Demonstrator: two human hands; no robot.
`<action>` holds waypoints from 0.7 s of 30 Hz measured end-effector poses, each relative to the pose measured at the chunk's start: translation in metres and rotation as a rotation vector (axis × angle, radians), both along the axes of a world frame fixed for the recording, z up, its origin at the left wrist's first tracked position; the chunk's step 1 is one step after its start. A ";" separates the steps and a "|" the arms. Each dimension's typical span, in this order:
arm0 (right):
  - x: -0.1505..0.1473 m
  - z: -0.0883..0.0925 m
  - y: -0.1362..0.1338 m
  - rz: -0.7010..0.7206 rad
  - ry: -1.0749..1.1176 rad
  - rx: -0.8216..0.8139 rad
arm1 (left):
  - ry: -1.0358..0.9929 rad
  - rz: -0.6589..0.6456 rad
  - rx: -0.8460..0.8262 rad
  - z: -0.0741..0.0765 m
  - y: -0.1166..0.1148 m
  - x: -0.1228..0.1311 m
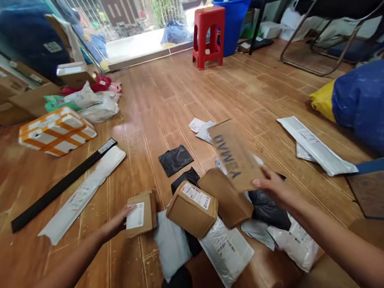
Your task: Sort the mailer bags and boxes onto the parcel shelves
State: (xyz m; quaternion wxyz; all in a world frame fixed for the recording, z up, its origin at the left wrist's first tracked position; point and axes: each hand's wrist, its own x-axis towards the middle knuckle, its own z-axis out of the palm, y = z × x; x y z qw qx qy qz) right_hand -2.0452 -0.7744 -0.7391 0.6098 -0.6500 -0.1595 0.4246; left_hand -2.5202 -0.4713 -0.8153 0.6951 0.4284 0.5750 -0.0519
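Observation:
My left hand (123, 218) is closed on the left edge of a small cardboard box (148, 212) with a white label. My right hand (270, 183) grips the lower corner of a flat brown cardboard box (232, 155) with dark printed letters, tilted above the pile. Between my hands lies a labelled brown box (191, 209), and beside it a larger plain brown box (223, 193). Below them are a grey mailer bag (172, 243) and a white mailer bag with labels (227, 252). A black plastic parcel (268, 208) is under my right hand.
On the left lie a long black parcel (64, 186), a long white parcel (83, 196) and an orange-taped white box (57, 131). A red stool (209, 36) and blue bin (235, 25) stand at the back. A long white package (316, 146) and blue sack (363, 104) are right.

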 end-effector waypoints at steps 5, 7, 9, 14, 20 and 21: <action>-0.183 0.018 0.084 0.404 0.049 -0.231 | -0.159 0.255 0.375 0.008 0.003 -0.023; -0.249 0.007 0.110 0.398 -0.166 -0.311 | -0.250 0.403 0.480 0.013 -0.007 -0.026; -0.307 -0.005 0.124 0.347 -0.322 -0.306 | -0.334 0.514 0.442 0.017 -0.018 -0.029; -0.378 -0.023 0.126 0.353 -0.293 -0.167 | -0.391 0.483 0.154 0.030 -0.026 -0.041; -0.367 -0.090 0.170 0.164 -0.046 -0.088 | -0.365 0.301 0.142 0.040 -0.016 -0.049; -0.365 -0.108 0.183 0.082 0.059 -0.131 | -0.334 0.311 0.094 0.040 -0.016 -0.049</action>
